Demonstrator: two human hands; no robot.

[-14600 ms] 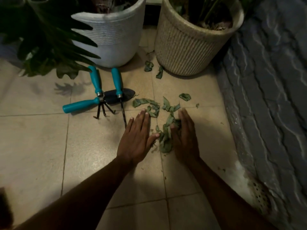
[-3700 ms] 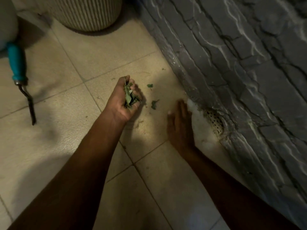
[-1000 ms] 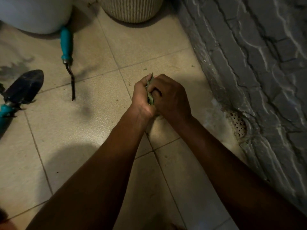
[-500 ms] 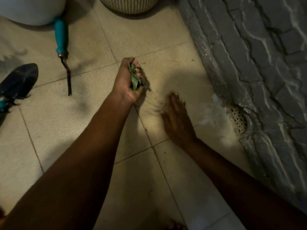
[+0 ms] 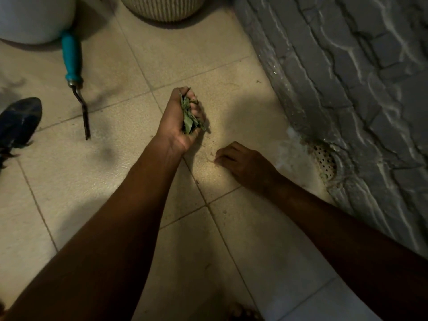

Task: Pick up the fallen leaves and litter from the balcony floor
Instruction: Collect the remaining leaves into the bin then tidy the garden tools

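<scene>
My left hand (image 5: 177, 121) is held just above the beige tiled floor, curled around a bunch of green fallen leaves (image 5: 189, 115). To its lower right, my right hand (image 5: 243, 162) rests low on the floor with the fingers curled inward. Its fingertips pinch at a tiny scrap on the tile; whether anything is held between them is too small to tell. Only faint specks of debris show on the tiles around both hands.
A teal-handled weeder (image 5: 75, 72) lies at upper left, with a dark trowel blade (image 5: 19, 119) at the left edge. A white pot (image 5: 34, 17) and a ribbed beige pot (image 5: 162, 8) stand at the top. A grey stone wall (image 5: 347, 89) with a perforated drain cover (image 5: 324, 161) runs along the right.
One second ago both hands were pressed together on the leaves. My right hand has since dropped to the floor and curled its fingers there, while my left keeps the bunch.
</scene>
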